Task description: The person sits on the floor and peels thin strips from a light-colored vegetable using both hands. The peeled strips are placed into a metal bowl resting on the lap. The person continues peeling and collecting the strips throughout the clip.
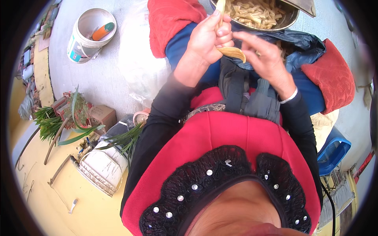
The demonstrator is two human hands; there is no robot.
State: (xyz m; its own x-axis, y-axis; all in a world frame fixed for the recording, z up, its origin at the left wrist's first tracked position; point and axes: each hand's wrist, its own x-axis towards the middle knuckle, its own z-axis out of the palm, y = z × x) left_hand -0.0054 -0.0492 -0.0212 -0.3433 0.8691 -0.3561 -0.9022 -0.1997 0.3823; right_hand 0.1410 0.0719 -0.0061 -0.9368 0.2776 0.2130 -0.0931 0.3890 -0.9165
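Observation:
My left hand (211, 38) is closed around a long, pale yellow, dried plant-like strip (233, 52). One end rises above the thumb, and the curled lower end juts out below the little finger. Just to the right is my right hand (264, 54), its forefinger reaching toward the left fist and its thumb apart from it. No held thing shows clearly in it. Beyond both hands stands a metal basin (291, 25) with many cut, pale yellow pieces (255, 14) in it. A dark plastic bag (305, 41) lies across my lap, partly behind the right hand.
Red cloths (174, 26) cover both knees. A board (304, 6) overlaps the basin's rim. On the left are a white bucket (79, 38) holding an orange and green object (103, 31), a whitish plastic sack (141, 56) and potted plants (47, 121). A blue plastic stool (333, 152) is behind right.

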